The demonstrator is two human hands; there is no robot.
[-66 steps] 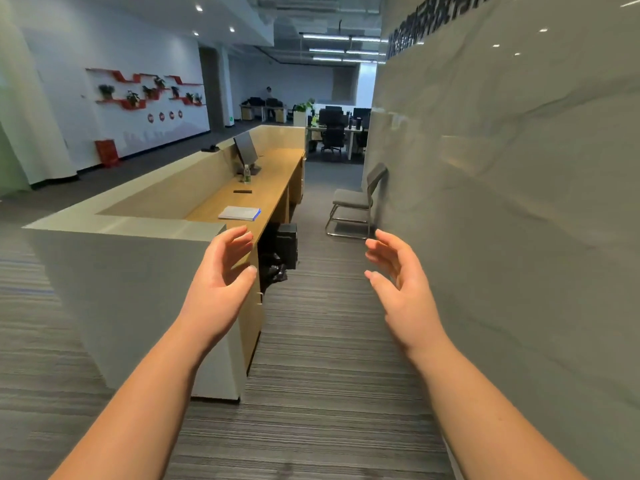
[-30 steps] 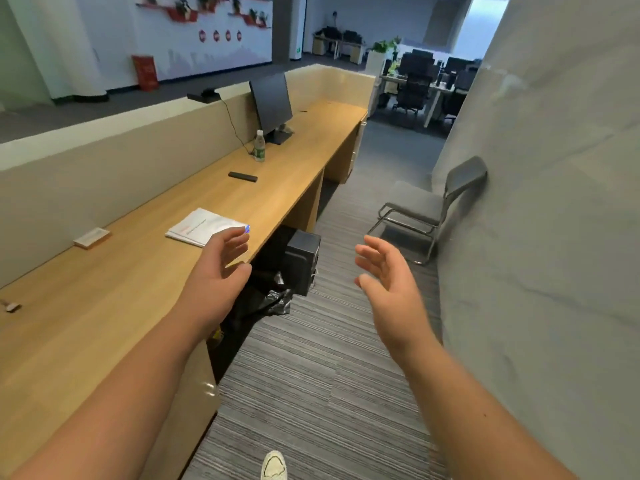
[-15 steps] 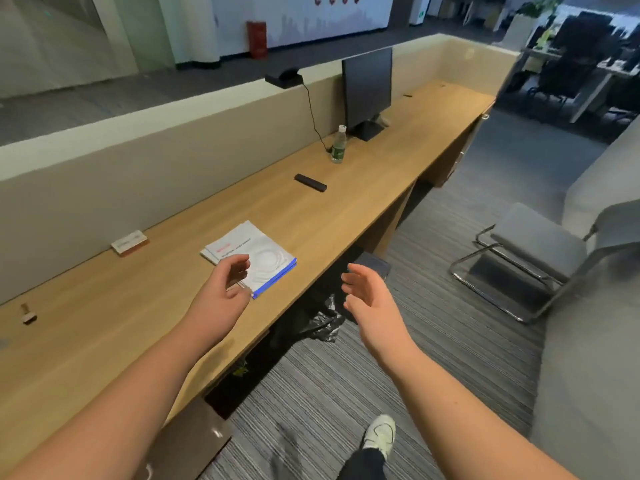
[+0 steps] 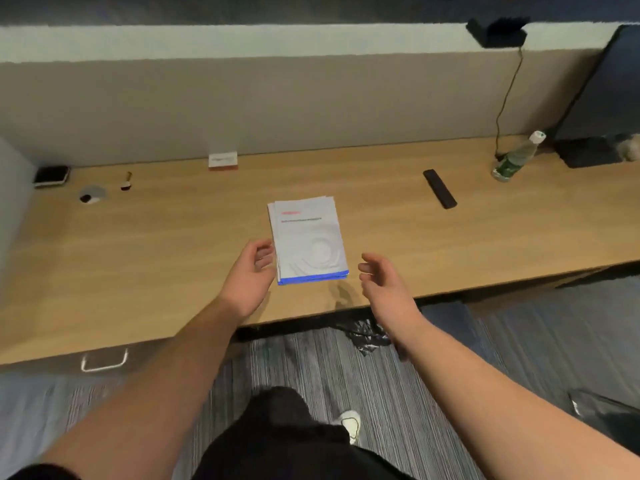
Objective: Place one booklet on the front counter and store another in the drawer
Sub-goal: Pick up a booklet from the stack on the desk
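Observation:
A small stack of white booklets (image 4: 308,239) with a blue lower edge lies on the wooden desk (image 4: 166,244), straight ahead of me. My left hand (image 4: 250,277) hovers just left of the stack, fingers apart, holding nothing. My right hand (image 4: 382,284) hovers just right of it, also open and empty. The raised white front counter (image 4: 242,39) runs along the far side above a beige partition. A metal drawer handle (image 4: 104,362) shows under the desk edge at lower left.
On the desk: a black remote (image 4: 440,188), a green-labelled water bottle (image 4: 516,157), a monitor base (image 4: 588,152) at right, a white card box (image 4: 223,160), a black pad (image 4: 52,175) at left. A black device (image 4: 497,31) sits on the counter. Striped carpet below.
I have walked up to the desk and turned to face it. The booklets now lie between my two hands, which have come down close on either side of the stack.

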